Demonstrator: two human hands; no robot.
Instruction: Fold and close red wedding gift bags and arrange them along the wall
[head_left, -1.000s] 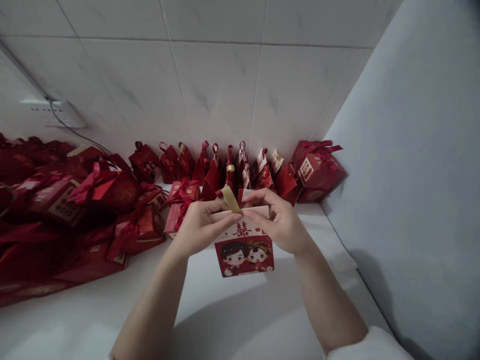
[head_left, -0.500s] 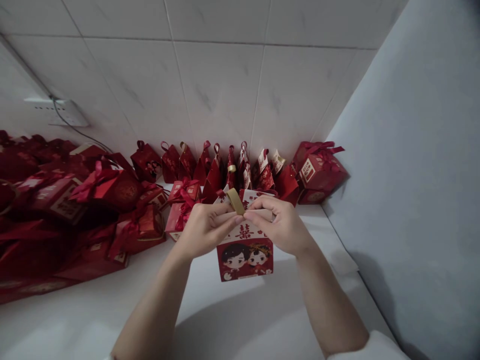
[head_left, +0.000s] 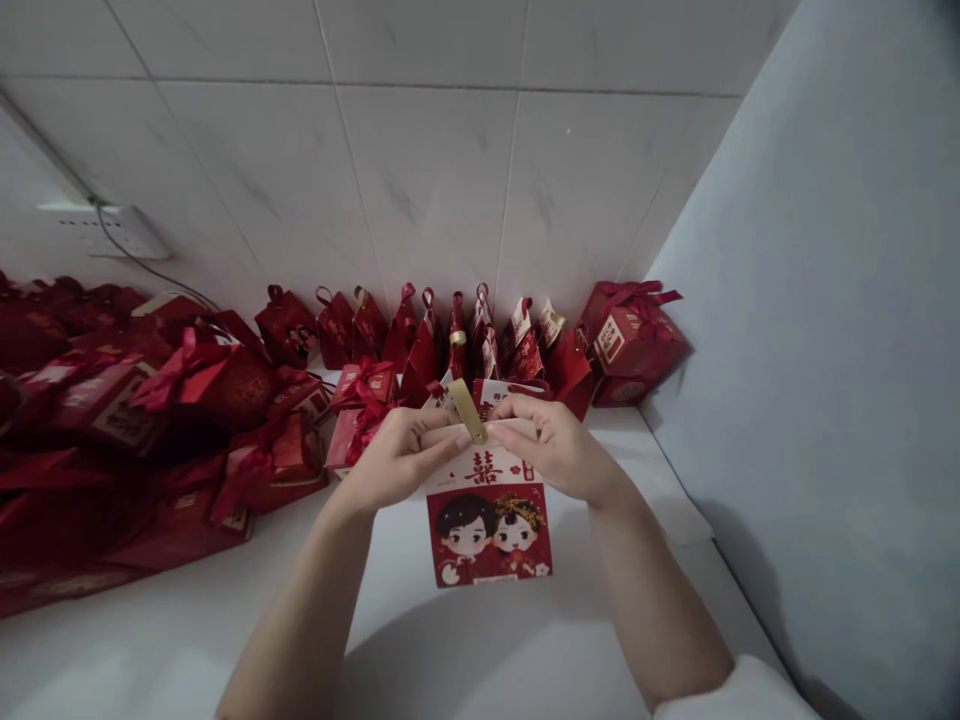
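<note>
Between my two hands is a red and white gift box [head_left: 491, 535] with a cartoon couple and a red double-happiness sign on its front. My left hand [head_left: 405, 450] pinches the left part of its top edge. On the right part of the same edge, my right hand [head_left: 551, 445] is closed with thumb and fingers. A gold ribbon loop [head_left: 468, 408] stands up from the middle of that edge, between my thumbs. The back of the box is hidden by the front and my fingers.
Several red gift bags with ribbon loops [head_left: 369, 325] line the tiled wall. At left lie many red boxes with bows [head_left: 214, 375]; another bow-tied box [head_left: 637, 335] stands in the right corner. A white socket strip [head_left: 112, 230] with a cable is on the wall. The white table [head_left: 480, 650] extends below.
The box's front has tilted up, so more of the cartoon panel shows. The gold loop now leans left and stands straighter. Both hands keep their hold on the top edge.
</note>
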